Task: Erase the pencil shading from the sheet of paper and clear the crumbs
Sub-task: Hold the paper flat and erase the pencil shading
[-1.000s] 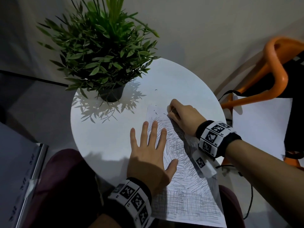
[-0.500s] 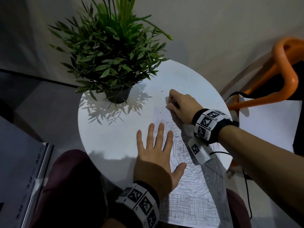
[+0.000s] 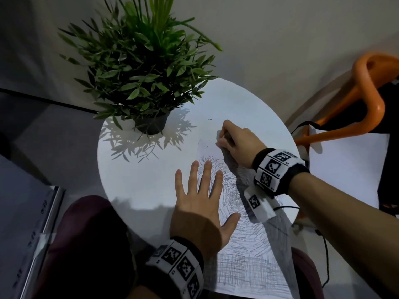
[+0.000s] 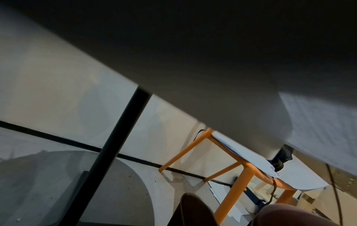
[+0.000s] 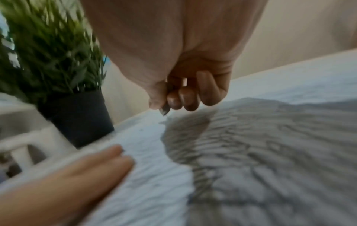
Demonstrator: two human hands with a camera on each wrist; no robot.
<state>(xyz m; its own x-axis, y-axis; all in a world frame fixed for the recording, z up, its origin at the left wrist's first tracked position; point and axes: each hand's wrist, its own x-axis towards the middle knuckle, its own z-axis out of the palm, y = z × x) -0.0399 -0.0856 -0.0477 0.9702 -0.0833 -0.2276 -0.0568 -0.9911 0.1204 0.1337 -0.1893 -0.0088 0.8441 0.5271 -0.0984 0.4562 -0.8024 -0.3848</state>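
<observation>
Two hands on a pencil-shaded sheet

Two bare hands work on the white sheet of paper covered in grey pencil shading [image 3: 248, 251], which lies on the right half of the round white table [image 3: 138, 182] and hangs over its near edge. The left hand [image 3: 200, 210] lies flat, palm down, with fingers straight and spread wide; its fingertips and thumb rest on the left part of the sheet, the palm partly on the bare table beside it. The right hand [image 3: 235, 141] sits at the far end of the sheet, fingers curled tight and pinching a small grey-tipped eraser [image 5: 164, 111], whose tip pokes out below the thumb and fingertips just above the paper; whether it touches the paper I cannot tell. The far strip of the sheet by that hand looks paler than the dense shading nearer the person. Several tiny dark crumbs [image 3: 207, 143] lie on the paper and table just left of the right hand. Beyond them stands a green leafy plant in a dark pot [image 3: 151, 124], near the table's far left edge. An orange plastic chair [image 3: 367, 100] stands well to the right, with white papers on it.
</observation>
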